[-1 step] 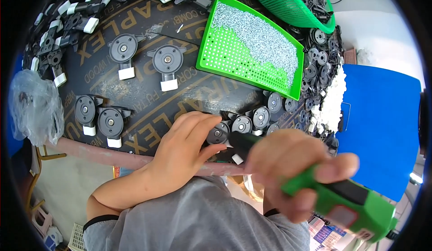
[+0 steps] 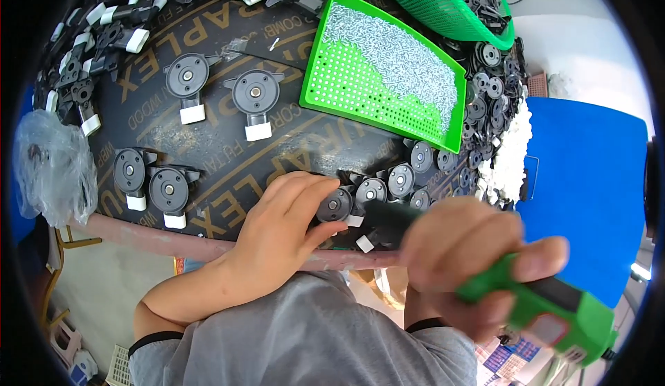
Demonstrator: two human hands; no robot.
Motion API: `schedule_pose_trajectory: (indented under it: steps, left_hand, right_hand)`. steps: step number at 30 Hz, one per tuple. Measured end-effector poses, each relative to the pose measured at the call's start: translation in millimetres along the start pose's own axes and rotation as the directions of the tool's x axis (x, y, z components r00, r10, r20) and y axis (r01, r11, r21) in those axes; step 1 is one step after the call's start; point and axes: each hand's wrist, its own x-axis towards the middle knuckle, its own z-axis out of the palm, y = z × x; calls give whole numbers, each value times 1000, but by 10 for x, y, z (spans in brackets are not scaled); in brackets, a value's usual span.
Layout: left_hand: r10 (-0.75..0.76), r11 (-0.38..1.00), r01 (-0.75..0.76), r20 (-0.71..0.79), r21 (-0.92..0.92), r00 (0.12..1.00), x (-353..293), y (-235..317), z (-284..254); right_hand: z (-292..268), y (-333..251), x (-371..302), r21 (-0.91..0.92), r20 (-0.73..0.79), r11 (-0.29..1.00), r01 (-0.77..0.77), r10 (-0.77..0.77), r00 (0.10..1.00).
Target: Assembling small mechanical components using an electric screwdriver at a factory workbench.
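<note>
My left hand (image 2: 287, 209) has its thumb and forefinger on either side of a black round wheel-like part (image 2: 335, 204) with a white end, near the table's front edge. In my right hand (image 2: 471, 254) is a green and black power screwdriver (image 2: 564, 310). Its dark nose points left and stands apart from the held part, blurred by motion. Just right of that part lie several similar black round parts (image 2: 371, 191), and a small white piece (image 2: 365, 244) sits close to the edge.
A green perforated tray (image 2: 339, 74) holds many silver screws. Black parts with white ends, such as this finished-looking pair member (image 2: 169, 190), lie to the left. Piles of parts, a green basket (image 2: 450, 5), white pieces (image 2: 509, 157) and a plastic bag (image 2: 55, 164) surround the dark table.
My right hand and the power screwdriver have moved right and slightly away from the round part. My left hand keeps its place.
</note>
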Motion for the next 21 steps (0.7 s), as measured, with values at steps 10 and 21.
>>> schedule_pose_trajectory:
  steps: [10, 21]
  left_hand:
    - [19, 999, -20, 14, 33, 1000, 26, 0, 39]
    - [5, 999, -3, -50, 41, 999, -2, -10, 46]
  right_hand:
    - [-620, 690, 262, -325, -406, 946, 2, -141, 903]
    - [-589, 610, 230, -298, -419, 955, 0, -130, 899]
